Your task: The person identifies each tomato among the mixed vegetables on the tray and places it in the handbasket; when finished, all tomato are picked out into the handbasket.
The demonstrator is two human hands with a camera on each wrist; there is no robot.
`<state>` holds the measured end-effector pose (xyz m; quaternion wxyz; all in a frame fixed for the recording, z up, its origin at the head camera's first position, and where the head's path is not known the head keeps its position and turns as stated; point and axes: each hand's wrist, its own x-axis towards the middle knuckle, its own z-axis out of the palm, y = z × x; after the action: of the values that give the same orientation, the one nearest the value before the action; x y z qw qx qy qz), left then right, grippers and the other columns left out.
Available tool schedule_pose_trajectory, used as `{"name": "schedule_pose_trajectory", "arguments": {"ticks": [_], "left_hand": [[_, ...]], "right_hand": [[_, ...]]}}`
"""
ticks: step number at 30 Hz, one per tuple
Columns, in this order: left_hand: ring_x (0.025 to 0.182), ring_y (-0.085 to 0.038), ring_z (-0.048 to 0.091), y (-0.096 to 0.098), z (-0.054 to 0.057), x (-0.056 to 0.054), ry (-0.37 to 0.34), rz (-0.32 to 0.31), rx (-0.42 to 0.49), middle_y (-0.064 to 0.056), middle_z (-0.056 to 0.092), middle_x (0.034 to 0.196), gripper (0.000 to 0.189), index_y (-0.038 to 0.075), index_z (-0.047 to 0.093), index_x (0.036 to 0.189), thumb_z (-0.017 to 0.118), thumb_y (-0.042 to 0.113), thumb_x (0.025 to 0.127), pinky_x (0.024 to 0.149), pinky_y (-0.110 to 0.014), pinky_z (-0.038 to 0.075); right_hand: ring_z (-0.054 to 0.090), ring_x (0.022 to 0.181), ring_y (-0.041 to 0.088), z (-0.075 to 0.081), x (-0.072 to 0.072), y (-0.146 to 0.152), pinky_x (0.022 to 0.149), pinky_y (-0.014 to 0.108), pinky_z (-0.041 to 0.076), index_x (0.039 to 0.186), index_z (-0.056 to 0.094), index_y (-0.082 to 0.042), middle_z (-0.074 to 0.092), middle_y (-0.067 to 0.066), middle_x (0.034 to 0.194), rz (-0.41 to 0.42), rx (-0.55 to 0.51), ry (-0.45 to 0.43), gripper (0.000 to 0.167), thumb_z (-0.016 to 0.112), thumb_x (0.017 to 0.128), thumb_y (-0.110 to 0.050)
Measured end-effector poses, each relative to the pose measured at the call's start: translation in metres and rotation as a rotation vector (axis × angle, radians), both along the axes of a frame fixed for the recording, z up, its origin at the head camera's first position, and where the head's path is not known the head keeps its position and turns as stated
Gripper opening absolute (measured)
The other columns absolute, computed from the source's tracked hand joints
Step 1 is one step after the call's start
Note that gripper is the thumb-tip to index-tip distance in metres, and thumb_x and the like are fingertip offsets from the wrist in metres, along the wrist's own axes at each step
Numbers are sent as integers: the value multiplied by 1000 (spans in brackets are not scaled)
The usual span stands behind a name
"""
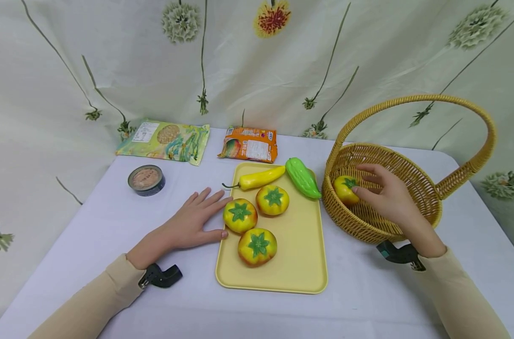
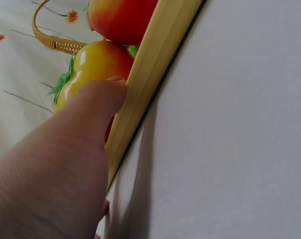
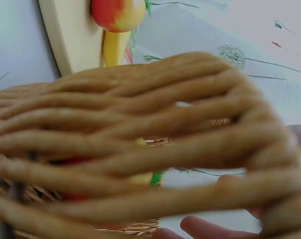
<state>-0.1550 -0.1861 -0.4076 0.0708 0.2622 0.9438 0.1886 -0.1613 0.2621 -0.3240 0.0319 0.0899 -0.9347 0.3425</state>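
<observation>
Spreading loosely inside the golden wicker basket (image 1: 346, 220) at right, the right hand (image 1: 388, 195) adjoins a glossy yellow, green-leaved round fruit (image 1: 343, 190) there, probably light, stiff, slippery; grip its sides. Outspread, the left hand (image 1: 193, 223) touches the pale-yellow rectangular tray (image 1: 299, 263).

Backdrop (image 1: 134, 28): off-white cloth, loosely creased, behind and beside the table (image 1: 176, 310).
Flower print (image 1: 477, 26): pale dandelion-like heads (image 1: 181, 22), red-and-yellow bloom (image 1: 272, 18) at top centre, long thin stems (image 1: 203, 52) slanting or hanging.
Tabletop: white with faint lavender cast; far right corner rounded.
Light: soft, shadows blurred; backdrop brightest toward upper right in right-wrist view.
</observation>
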Motion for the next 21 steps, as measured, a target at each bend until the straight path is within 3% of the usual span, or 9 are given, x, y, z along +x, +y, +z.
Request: {"name": "schedule_pose_trajectory", "arguments": {"ticks": [9, 15, 21], "left_hand": [[158, -46, 13, 0, 0, 0, -4, 3, -2, -12, 28, 169, 84, 26, 37, 159, 64, 64, 89, 123, -71, 9], [157, -46, 13, 0, 0, 0, -3, 0, -5, -12, 28, 169, 84, 26, 37, 159, 64, 64, 89, 123, -71, 9], [157, -47, 14, 1, 1, 0, -8, -1, -5, -13, 28, 169, 84, 25, 37, 159, 64, 63, 89, 123, -72, 10]], "right_hand": [[54, 132, 52, 6, 6, -6, 98, 62, 53, 145, 49, -3, 51, 23, 150, 29, -46, 26, 53, 69, 97, -13], [56, 129, 48, 10, 17, -16, 100, 62, 52, 142, 52, -2, 57, 25, 141, 81, -61, 89, 51, 71, 95, -10], [62, 125, 34, 8, 27, -33, 100, 31, 56, 134, 59, -2, 63, 17, 135, 173, -81, 168, 44, 73, 92, -4]]}}
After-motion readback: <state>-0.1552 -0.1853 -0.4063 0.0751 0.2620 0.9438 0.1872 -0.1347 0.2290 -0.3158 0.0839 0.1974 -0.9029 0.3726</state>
